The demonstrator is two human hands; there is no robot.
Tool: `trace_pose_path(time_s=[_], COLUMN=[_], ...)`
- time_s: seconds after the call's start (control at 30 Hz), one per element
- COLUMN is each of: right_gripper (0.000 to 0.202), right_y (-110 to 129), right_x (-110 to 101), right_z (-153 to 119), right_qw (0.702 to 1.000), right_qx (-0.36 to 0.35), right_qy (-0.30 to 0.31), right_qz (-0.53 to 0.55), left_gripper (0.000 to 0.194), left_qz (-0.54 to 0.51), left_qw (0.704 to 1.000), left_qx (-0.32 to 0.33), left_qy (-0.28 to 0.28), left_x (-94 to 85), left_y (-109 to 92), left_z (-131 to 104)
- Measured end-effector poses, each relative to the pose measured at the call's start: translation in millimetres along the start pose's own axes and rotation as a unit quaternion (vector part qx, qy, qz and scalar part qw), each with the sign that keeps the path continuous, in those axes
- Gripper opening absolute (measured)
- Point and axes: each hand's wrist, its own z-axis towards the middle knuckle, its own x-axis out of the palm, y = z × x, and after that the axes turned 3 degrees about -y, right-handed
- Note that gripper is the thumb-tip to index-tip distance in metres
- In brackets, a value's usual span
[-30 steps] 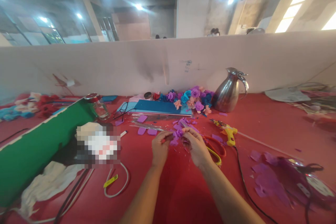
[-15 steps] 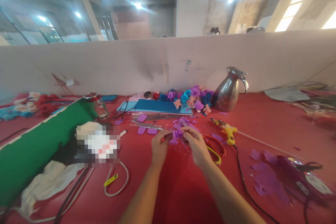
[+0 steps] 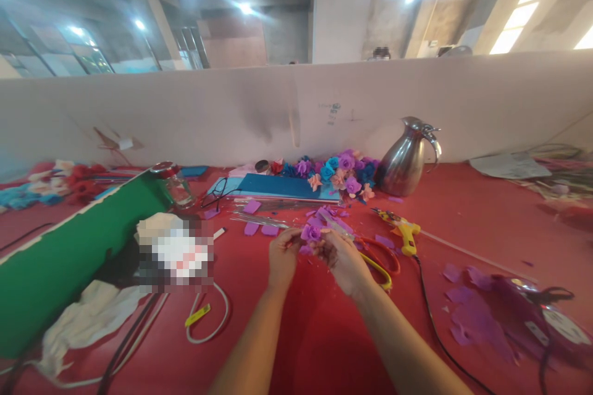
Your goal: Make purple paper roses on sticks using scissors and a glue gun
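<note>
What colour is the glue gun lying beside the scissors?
The glue gun is mostly yellow; it shows best in the head view.

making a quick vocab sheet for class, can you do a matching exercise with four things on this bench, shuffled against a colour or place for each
1. jug
2. flower
3. jar
4. glue gun

A. at the far end of the green board
B. yellow
C. silver, standing upright
D. between the left hand and the right hand

Right pairs: 1-C, 2-D, 3-A, 4-B
</note>
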Motion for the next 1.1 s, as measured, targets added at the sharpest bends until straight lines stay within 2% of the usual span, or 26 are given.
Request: trace_pose_path(time_s=[0.2, 0.5, 0.6, 0.83, 1.1], right_gripper=[0.019, 0.017, 0.015, 0.020, 0.016], right_y=[1.3, 1.0, -1.7, -2.3, -0.5], right_x=[1.5, 1.5, 0.1, 0.5, 1.1], right_z=[-4.9, -5.2, -4.7, -5.1, -6.8], right_qw=[1.000, 0.997, 0.996, 0.998, 0.997], right_qx=[0.015, 0.021, 0.033, 0.056, 0.049], right_qy=[0.020, 0.079, 0.082, 0.032, 0.052], right_qz=[0.003, 0.014, 0.018, -0.006, -0.022], left_gripper=[0.008, 0.006, 0.006, 0.010, 0.007], left_qz=[-0.014, -0.057, -0.065, -0.052, -0.049], left_qw=[1.000, 0.996, 0.996, 0.998, 0.998], left_qx=[-0.010, -0.060, -0.066, -0.035, -0.002], left_qy=[-0.005, -0.015, -0.016, -0.026, -0.033], left_x=[-0.7, 3.7, 4.2, 4.2, 1.2], left_y=[4.7, -0.2, -0.7, -1.6, 4.1], left_z=[0.7, -1.7, -2.0, -1.5, 0.2])
